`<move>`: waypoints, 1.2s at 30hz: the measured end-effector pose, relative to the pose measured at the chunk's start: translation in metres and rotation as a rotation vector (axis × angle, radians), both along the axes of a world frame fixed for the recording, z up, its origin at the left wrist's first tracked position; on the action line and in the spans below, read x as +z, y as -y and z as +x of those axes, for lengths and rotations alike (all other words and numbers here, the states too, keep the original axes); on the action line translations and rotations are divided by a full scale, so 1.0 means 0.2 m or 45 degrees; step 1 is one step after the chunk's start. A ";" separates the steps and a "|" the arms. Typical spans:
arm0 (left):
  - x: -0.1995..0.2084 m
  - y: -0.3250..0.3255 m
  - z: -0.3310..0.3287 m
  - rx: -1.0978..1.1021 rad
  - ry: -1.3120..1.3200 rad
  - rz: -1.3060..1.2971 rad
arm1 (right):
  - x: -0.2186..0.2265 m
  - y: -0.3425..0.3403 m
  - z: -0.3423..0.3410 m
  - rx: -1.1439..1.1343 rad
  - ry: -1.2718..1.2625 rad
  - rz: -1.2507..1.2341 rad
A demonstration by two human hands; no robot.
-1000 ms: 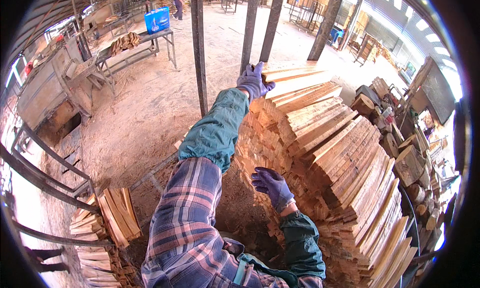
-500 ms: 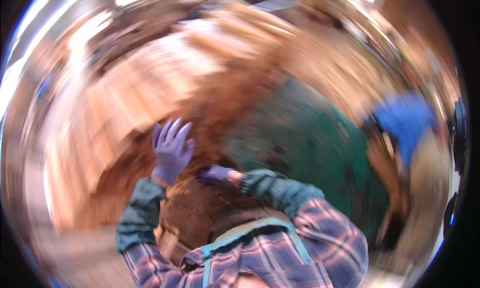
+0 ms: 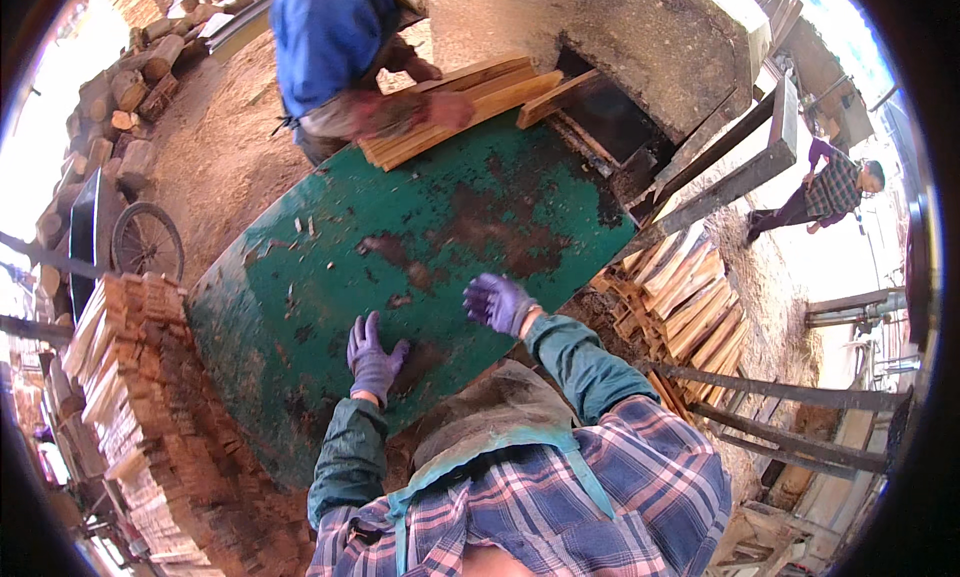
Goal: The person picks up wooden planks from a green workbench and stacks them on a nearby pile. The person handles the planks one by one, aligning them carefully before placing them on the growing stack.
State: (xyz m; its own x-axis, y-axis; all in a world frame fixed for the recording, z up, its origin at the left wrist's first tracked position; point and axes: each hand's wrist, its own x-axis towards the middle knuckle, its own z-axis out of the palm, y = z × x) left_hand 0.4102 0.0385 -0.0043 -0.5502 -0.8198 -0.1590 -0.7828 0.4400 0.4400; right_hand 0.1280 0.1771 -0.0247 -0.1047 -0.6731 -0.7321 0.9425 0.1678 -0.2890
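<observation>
My left hand [image 3: 375, 365], in a purple glove, is held over the near edge of a green worn worktable [image 3: 330, 277], with fingers spread and nothing in it. To its right and a little farther off, my right hand [image 3: 498, 304], gloved the same way, has its fingers apart and holds nothing. Whether either hand touches the tabletop I cannot tell. At the table's far side a co-worker in a blue top [image 3: 330, 47] has gloved hands on several long wooden boards [image 3: 470, 107]. One shorter board [image 3: 555, 99] lies beside them, close to a dark opening in the machine.
Stacked cut boards [image 3: 170, 427] rise at my left. Another wood pile [image 3: 690, 297] lies right of the table, near metal bars [image 3: 790, 387]. A machine housing [image 3: 600, 37] stands beyond. Logs [image 3: 130, 87] and a spoked wheel [image 3: 147, 242] are far left; another person [image 3: 835, 187] walks at right.
My view has swung from the board stack to the green table, and the blurred picture has sharpened. Both my hands have come over the table; my right hand's fingers now show apart.
</observation>
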 end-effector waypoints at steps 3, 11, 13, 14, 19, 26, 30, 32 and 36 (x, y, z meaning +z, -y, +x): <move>-0.05 0.04 -0.35 0.132 0.348 0.022 | -0.07 0.04 -0.58 -0.236 -0.044 -0.097; -0.10 0.06 -0.43 0.221 0.327 0.063 | 0.02 0.80 -1.69 -0.472 -0.368 0.115; -0.10 0.07 -0.44 0.230 0.363 0.051 | -0.05 0.99 -1.82 -0.451 -0.491 0.138; -0.11 0.09 -0.48 0.176 0.333 0.045 | -0.19 1.02 -1.96 -0.612 -0.329 0.085; -0.15 0.06 -0.44 0.230 0.358 0.101 | -0.18 1.04 -1.80 -0.760 -0.407 0.043; -0.12 0.05 -0.44 0.187 0.334 0.110 | 0.11 0.20 -1.57 -0.390 -0.583 0.145; -0.05 0.08 -0.46 0.185 0.381 0.146 | -0.06 -0.07 -0.93 -0.253 -0.615 0.061; 0.07 0.07 -0.52 0.201 0.412 0.161 | -0.22 -0.15 -0.56 -0.112 -0.557 0.063; 0.19 0.06 -0.70 -0.116 -0.730 0.919 | 0.17 -0.13 0.11 0.190 -0.681 0.159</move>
